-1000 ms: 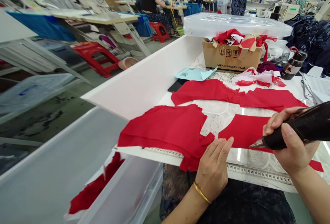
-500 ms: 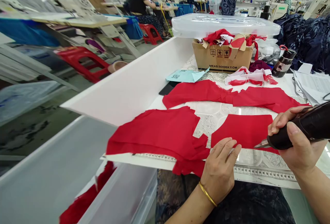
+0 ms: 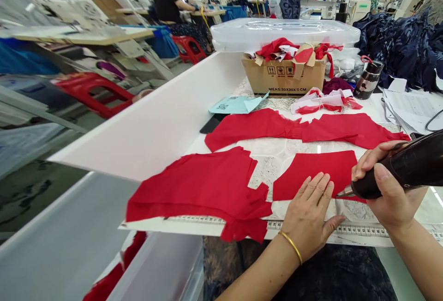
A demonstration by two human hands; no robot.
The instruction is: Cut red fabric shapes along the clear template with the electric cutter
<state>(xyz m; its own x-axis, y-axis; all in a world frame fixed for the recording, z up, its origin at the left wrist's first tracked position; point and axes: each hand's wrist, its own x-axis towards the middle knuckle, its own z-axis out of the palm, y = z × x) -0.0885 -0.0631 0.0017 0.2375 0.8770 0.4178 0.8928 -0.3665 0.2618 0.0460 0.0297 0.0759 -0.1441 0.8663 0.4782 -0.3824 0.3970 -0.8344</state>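
Red cloth pieces [image 3: 194, 185] lie across the white table [image 3: 273, 169] — a cardboard box [image 3: 282, 79], too.

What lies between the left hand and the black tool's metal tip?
In the head view, only a narrow stretch of red cloth shows between the left hand and the metal tip.

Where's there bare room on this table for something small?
Bare tabletop shows between the front-left red piece and front-right red piece, and between the latter and the ruler tape. Crowded: farther back, around the cardboard box and bottle.

Left hand [image 3: 306, 220] farther over red cloth [image 3: 299, 169], thumb splayed
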